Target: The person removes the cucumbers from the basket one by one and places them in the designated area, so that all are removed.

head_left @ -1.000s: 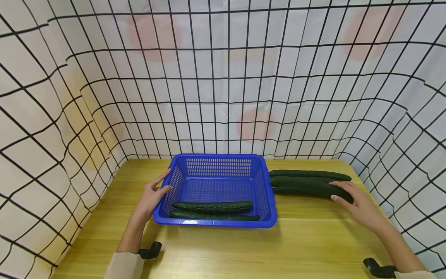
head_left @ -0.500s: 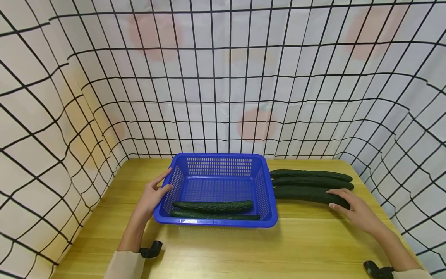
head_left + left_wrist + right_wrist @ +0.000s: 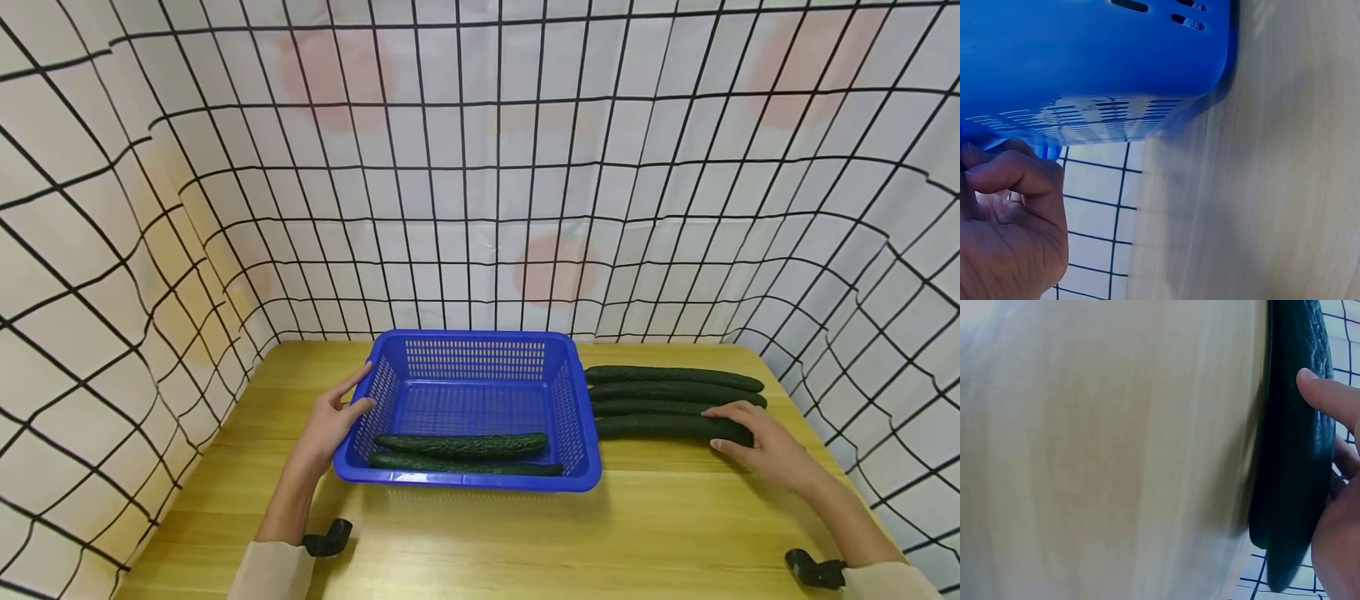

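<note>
My left hand [image 3: 330, 425] grips the left rim of a blue plastic basket [image 3: 480, 481]. In the left wrist view its fingers curl at the rim beside the slotted wall [image 3: 1110, 62]. Two dark green cucumbers [image 3: 461, 446] lie along the basket's near side. My right hand [image 3: 765, 450] holds the right end of the nearest cucumber [image 3: 652, 427] in a row of several to the basket's right. In the right wrist view the thumb [image 3: 1322, 394] lies on the held cucumber [image 3: 1297, 444], with the other fingers partly hidden behind it.
The other cucumbers [image 3: 675, 378] lie side by side behind the held one, left ends close to the basket wall. Everything stands on a wooden table [image 3: 480, 542]. White sheeting with a black grid [image 3: 480, 200] encloses the back and sides.
My right hand has come slightly nearer along the row. The bunched cucumbers have spread towards me, so another one now shows between them. The left hand keeps its hold on the basket.
</note>
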Demonstrator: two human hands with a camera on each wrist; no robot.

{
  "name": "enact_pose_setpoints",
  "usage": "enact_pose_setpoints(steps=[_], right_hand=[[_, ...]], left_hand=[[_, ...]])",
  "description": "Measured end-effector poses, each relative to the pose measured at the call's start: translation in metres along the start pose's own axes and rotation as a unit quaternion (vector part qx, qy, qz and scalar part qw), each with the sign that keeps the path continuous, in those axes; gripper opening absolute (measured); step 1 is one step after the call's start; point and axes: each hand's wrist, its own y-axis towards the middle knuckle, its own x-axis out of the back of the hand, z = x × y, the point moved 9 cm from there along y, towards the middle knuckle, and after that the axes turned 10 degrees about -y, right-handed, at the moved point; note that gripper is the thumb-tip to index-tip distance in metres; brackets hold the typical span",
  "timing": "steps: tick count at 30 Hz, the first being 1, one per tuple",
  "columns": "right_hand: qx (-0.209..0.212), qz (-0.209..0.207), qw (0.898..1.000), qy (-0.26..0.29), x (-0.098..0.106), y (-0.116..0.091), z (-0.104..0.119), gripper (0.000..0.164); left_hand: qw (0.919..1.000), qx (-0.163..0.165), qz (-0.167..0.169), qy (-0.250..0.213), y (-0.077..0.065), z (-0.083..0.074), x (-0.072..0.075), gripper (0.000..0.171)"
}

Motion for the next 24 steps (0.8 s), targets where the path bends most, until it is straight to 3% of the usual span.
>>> enact_pose_setpoints(steps=[5, 14, 19, 24], right_hand=[[0.015, -0.01, 1.0, -0.007, -0.001, -0.001, 0.002, 0.038], [-0.015, -0.013, 1.0, -0.014, 0.0, 0.0, 0.003, 0.034], [-0.015, -0.034, 0.999, -0.027, 0.006, 0.008, 0.017, 0.029], [-0.003, -0.049, 0.999, -0.008, 0.014, 0.023, 0.041, 0.03]], left_hand=[[1.0, -0.002, 0.003, -0.001, 0.0, -0.002, -0.001, 0.063], [1.0, -0.002, 0.003, -0.002, -0.002, -0.003, -0.002, 0.063], [1.0, -0.003, -0.001, 0.002, -0.002, -0.003, -0.002, 0.063], [1.0, -0.003, 0.001, 0.003, -0.002, -0.004, -0.002, 0.063]])
